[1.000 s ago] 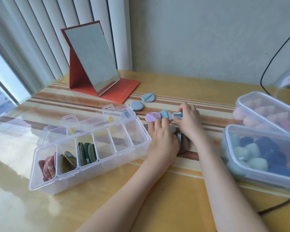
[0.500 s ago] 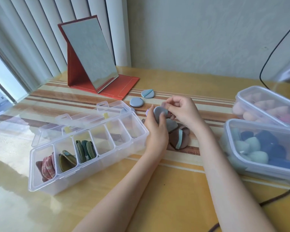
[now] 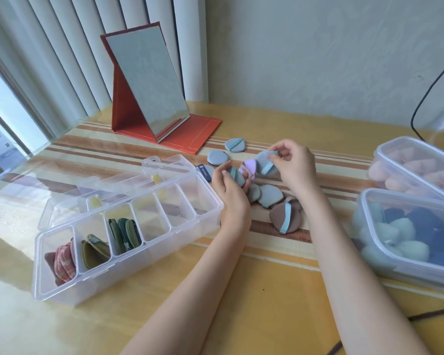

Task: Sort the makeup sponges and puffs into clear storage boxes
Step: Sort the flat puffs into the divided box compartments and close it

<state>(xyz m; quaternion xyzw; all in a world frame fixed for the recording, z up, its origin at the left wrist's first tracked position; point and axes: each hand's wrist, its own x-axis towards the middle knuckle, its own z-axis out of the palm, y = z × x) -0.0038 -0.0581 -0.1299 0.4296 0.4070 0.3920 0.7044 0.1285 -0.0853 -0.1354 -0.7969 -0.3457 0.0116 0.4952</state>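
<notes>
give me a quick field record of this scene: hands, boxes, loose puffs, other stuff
left hand: grips a grey puff
right hand: pinches a grey-blue puff above the table
lilac puff: between the two hands
divided box: lid open; three left compartments hold puffs, the others look empty
loose puffs: grey pair and brown one under the hands, two more near the mirror
lidded boxes: on the right, hold sponges
mirror: standing at the back

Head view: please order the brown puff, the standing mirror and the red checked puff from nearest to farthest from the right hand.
1. Brown puff, just below the right hand.
2. Standing mirror, back left.
3. Red checked puff, far left compartment.
</notes>
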